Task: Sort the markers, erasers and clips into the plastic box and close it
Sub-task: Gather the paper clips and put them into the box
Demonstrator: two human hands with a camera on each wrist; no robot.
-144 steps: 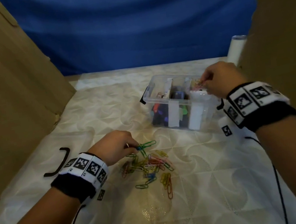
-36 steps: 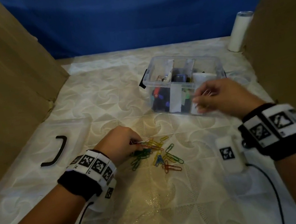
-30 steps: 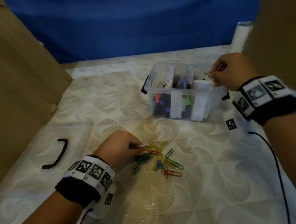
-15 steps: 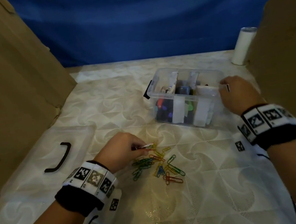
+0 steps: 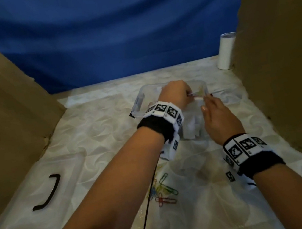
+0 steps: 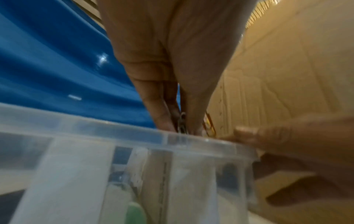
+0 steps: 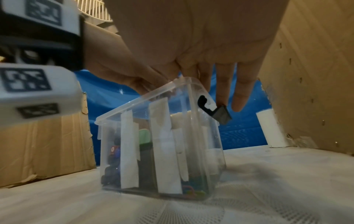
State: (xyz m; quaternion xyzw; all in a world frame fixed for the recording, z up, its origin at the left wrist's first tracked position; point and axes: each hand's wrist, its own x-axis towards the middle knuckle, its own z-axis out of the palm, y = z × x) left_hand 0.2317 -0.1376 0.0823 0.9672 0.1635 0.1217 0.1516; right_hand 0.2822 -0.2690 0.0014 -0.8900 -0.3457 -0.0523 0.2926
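The clear plastic box (image 5: pixel 138 104) stands open mid-table, split by white dividers (image 7: pixel 129 150). My left hand (image 5: pixel 189 95) hovers over its right end and pinches a few paper clips (image 6: pixel 182 124), one of them yellow (image 6: pixel 209 126). My right hand (image 5: pixel 208 102) touches the box's right front rim with straight fingers, thumb (image 6: pixel 247 131) on the rim. The right wrist view shows markers (image 7: pixel 113 159) in the left compartment, a green eraser (image 7: pixel 144 136) in the middle one and clips (image 7: pixel 191 192) on the floor of the right one. Several coloured clips (image 5: pixel 164 190) lie loose on the cloth.
The box's clear lid with its black handle (image 5: pixel 48 192) lies flat at the near left. A white roll (image 5: pixel 226 52) stands at the back right. Cardboard walls (image 5: pixel 5 116) close in both sides, with a blue cloth behind. A black latch (image 7: pixel 214 112) hangs open on the box's right end.
My left hand has left the clip pile and carried some clips up over the box. The right hand has shifted to the box's right front rim. Fewer clips lie on the cloth.
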